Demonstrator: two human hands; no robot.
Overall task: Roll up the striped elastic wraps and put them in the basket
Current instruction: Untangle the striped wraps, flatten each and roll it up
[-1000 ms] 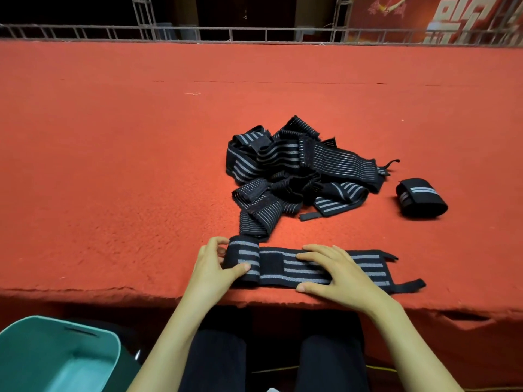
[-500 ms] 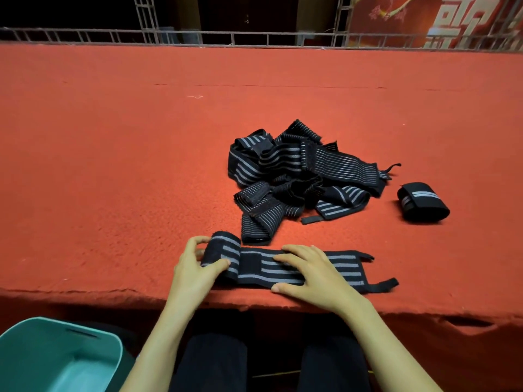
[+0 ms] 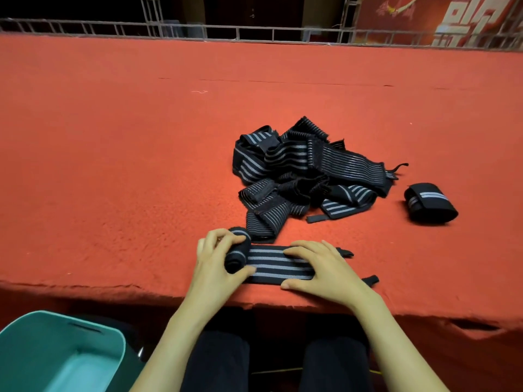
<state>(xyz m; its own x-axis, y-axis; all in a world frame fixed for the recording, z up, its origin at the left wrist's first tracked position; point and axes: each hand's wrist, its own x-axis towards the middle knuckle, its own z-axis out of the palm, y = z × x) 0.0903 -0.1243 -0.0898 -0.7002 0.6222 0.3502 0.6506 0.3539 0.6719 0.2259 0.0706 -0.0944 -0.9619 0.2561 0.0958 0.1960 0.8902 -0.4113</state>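
A black wrap with grey stripes [image 3: 278, 264] lies flat along the near edge of the red table. Its left end is rolled into a small coil, and my left hand [image 3: 215, 264] grips that coil with thumb and curled fingers. My right hand [image 3: 319, 268] presses flat on the unrolled part, fingers straight. Behind lies a tangled pile of several more striped wraps [image 3: 305, 176]. One finished roll [image 3: 431, 203] sits alone to the right of the pile. The teal basket [image 3: 36, 338] stands below the table at the lower left.
The red felt table top [image 3: 127, 151] stretches far back to a metal railing [image 3: 254, 32]. Its front edge [image 3: 113, 288] runs just below my hands. My dark-trousered knees sit under the edge.
The roll at the wrap's left end has grown thicker and moved right along the strip. The flat part is shorter, and my right hand still holds it down.
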